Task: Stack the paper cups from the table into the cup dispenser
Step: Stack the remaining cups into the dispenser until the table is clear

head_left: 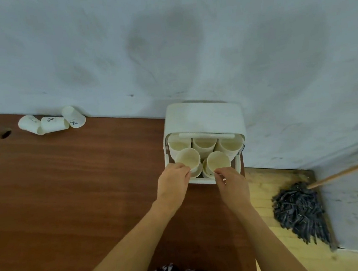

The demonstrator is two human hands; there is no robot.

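Observation:
A white cup dispenser (202, 116) stands at the table's far right edge with its lid up, holding several upright paper cups. My left hand (174, 180) pinches the near rim of the front-left cup (188, 157). My right hand (230, 179) pinches the near rim of the front-right cup (218, 160). Both cups sit on top of stacks and stand higher than the back row. Three loose paper cups (52, 123) with a % mark lie on their sides at the table's far left, against the wall.
The brown wooden table (80, 190) has a dark hole (5, 134) near its far left corner. A grey mop (298, 209) with a wooden handle leans on the wall, on the floor to the right. The wall runs right behind the table.

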